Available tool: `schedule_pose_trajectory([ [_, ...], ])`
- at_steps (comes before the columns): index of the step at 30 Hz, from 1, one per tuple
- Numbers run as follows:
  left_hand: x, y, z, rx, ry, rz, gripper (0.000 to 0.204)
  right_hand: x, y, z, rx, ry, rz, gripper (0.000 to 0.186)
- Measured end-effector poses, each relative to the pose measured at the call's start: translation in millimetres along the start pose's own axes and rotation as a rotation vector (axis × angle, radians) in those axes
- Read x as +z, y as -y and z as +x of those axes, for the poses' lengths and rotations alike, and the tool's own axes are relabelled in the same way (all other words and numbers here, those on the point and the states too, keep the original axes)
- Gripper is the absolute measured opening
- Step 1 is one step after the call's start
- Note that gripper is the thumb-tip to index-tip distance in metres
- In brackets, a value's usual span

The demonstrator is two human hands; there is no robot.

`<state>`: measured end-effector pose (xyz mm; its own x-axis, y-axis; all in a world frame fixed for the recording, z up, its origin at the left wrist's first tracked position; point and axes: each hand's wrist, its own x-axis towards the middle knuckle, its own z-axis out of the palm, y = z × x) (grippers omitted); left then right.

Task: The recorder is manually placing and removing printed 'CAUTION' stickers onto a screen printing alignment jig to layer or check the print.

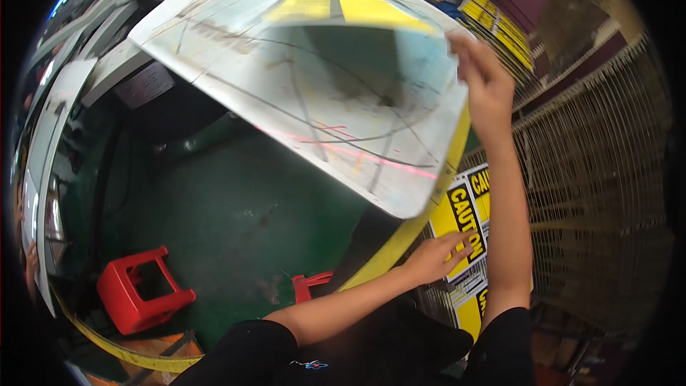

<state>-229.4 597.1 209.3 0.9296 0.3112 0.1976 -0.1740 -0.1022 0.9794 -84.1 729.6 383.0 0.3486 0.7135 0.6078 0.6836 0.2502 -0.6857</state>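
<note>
My right hand (486, 89) reaches up to the right edge of a white worktop (257, 78). Its fingers are bent together at the right end of a yellow sign sheet (382, 13) with a dark stripe. Motion smears this sheet, and a dark shadow or reflection falls on the worktop below it. Lower down, my left hand (439, 257) has its fingers apart over yellow, black and white sign sheets (468, 221). Its fingertips touch or nearly touch the top sheet; the exact contact is not clear.
A wire rack (593, 171) with many thin bars stands at the right. More yellow sheets (496, 28) are stacked beyond the worktop. A red plastic stool (139, 289) stands on the green floor (243, 207), and part of another red stool (311, 286) shows near my left forearm.
</note>
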Motion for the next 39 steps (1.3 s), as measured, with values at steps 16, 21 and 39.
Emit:
schedule_pose_trajectory([
  [16, 10.0, -81.4, -31.5, 0.141, -0.352, -0.225, 0.039, -131.0, 53.2, -336.8, 0.135, -0.347, -0.144, 0.038],
  [21, 53.3, -76.8, -3.5, 0.054, -0.233, -0.269, 0.040, -145.7, 29.8, -393.2, 0.292, -0.534, -0.128, 0.041],
  [39, 252.2, 199.9, 233.8, -0.389, 0.097, -0.670, 0.040, -162.2, -130.3, -562.6, 1.004, -0.415, -0.118, 0.025],
])
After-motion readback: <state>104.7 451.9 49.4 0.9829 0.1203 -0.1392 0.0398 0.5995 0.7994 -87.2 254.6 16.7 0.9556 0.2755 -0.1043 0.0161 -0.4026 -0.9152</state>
